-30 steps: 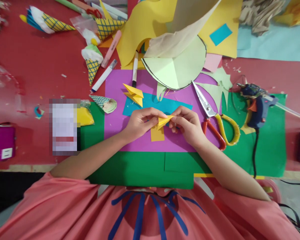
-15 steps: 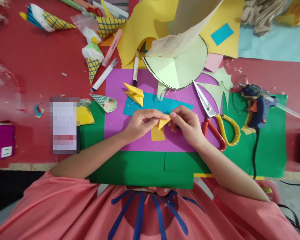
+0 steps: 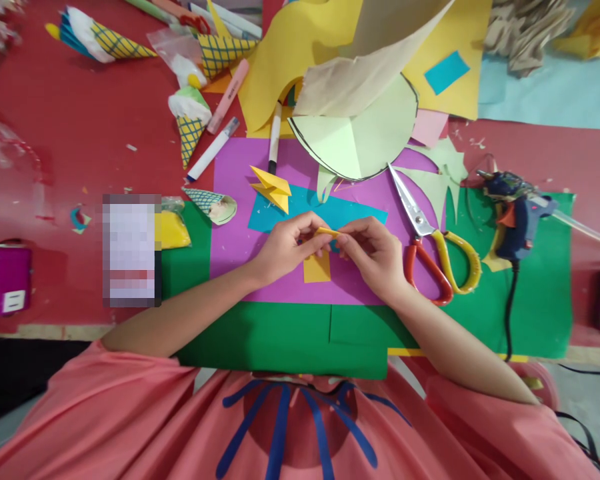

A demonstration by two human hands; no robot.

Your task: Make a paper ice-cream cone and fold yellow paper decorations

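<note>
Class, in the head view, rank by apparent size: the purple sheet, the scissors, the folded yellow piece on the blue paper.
1. purple sheet
2. scissors
3. folded yellow piece

All lie flat on the table, so nearness hardly matters.

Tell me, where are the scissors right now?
In the head view, the scissors lie open on the purple sheet and green sheet, just right of the right hand, with the glue gun further right.

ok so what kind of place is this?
Most likely a paper-craft table, at home or in a classroom. Coloured paper sheets cover a red tabletop, with scissors and a glue gun to one side. Both hands, left hand and right hand, pinch a small yellow folded paper.
</note>
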